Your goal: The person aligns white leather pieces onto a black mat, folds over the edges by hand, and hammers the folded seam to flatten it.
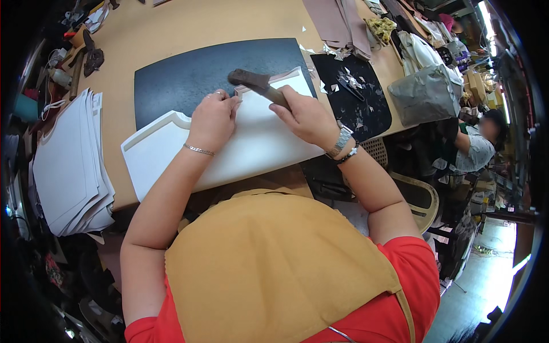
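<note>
On the worktop's (240,23) near side, white sheet (269,134) lies partly over a dark board (183,77), far edge looks partly folded. Left hand (210,121) seems to pinch that edge; right hand (309,117) grips a hammer (250,80) by its handle, head near the fold. Risk: a blow straying left could catch the left fingertips, just beside it. Slack pinch could let the fold slip crooked; tilted strike might dent the sheet.
</note>
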`<action>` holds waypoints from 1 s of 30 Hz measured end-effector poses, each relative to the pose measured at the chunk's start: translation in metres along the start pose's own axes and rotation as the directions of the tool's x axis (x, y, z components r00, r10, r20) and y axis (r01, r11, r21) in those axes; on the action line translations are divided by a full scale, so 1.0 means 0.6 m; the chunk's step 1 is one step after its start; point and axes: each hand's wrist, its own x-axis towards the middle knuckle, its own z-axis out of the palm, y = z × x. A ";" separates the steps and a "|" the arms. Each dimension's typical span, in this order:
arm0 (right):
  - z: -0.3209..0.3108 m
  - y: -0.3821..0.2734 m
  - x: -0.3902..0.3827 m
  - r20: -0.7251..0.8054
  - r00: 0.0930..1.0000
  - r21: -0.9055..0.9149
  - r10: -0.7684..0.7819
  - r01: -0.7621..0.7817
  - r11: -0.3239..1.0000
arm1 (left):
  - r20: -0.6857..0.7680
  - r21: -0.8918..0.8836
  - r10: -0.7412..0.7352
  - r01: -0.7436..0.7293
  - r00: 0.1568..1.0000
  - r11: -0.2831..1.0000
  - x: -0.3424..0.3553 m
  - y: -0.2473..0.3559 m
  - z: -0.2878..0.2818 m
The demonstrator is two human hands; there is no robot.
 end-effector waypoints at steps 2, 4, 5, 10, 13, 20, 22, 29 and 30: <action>0.013 0.001 0.004 -0.002 0.996 -0.072 -0.086 0.086 0.994 | -0.010 0.005 0.011 -0.011 1.000 1.000 -0.004 0.002 0.002; 0.007 -0.006 0.014 -0.004 0.999 -0.103 -0.045 0.044 0.994 | -0.027 -0.002 0.026 -0.026 0.999 1.000 -0.003 0.004 -0.002; 0.004 -0.009 0.017 -0.011 1.000 -0.132 -0.004 0.002 0.991 | -0.044 -0.006 0.043 -0.043 0.998 0.999 -0.002 0.004 -0.004; 0.015 0.009 0.010 0.027 0.999 -0.073 -0.017 0.019 0.997 | 0.021 -0.148 -0.051 0.053 0.998 0.988 0.002 -0.002 -0.027; 0.019 0.014 0.008 0.051 0.998 -0.084 0.045 -0.041 0.996 | 0.186 -0.257 -0.220 0.264 0.957 0.930 0.008 0.003 -0.057; -0.001 -0.011 -0.007 0.056 0.998 0.043 -0.036 0.033 0.999 | 0.037 -0.149 -0.023 0.029 0.999 0.988 -0.022 -0.005 -0.040; 0.000 -0.007 -0.008 0.083 0.997 -0.018 -0.001 0.002 1.000 | 0.007 -0.134 0.013 -0.012 1.000 0.991 -0.025 -0.005 -0.036; 0.003 -0.005 -0.018 0.115 0.993 -0.007 0.038 -0.037 0.999 | 0.084 -0.204 -0.083 0.099 0.993 0.974 -0.019 -0.009 -0.052; 0.006 -0.003 -0.021 0.135 0.988 -0.015 0.072 -0.070 0.997 | 0.087 -0.204 -0.085 0.101 0.993 0.974 -0.017 -0.011 -0.058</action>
